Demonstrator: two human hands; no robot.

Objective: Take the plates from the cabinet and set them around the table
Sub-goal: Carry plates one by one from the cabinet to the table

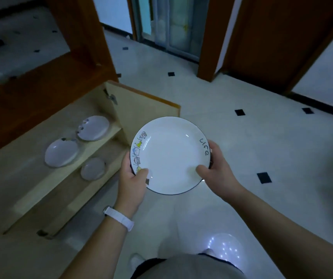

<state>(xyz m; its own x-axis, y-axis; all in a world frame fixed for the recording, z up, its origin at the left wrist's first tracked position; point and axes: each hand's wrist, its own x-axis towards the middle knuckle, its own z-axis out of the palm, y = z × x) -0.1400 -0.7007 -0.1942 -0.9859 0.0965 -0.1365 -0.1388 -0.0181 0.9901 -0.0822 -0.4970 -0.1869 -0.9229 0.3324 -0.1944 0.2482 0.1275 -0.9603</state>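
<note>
the plate [171, 156] sits level between our hands, out over the floor [242, 137], clear of the open cabinet [65, 178] at nine o'clock. our left hand [132, 184] grips its rim at eight o'clock, thumb on top; our right hand [216, 170] clamps the rim at four o'clock likewise. three more plates [62, 152] wait on the shelves. we judge the risks to be the glazed rim slipping from our thumbs, or the plate's edge clipping the cabinet door [141, 103] at twelve o'clock as we turn away in this dim light.

Dim, bluish light; edges blurred and bowed; glare spots on floor [225, 245].
</note>
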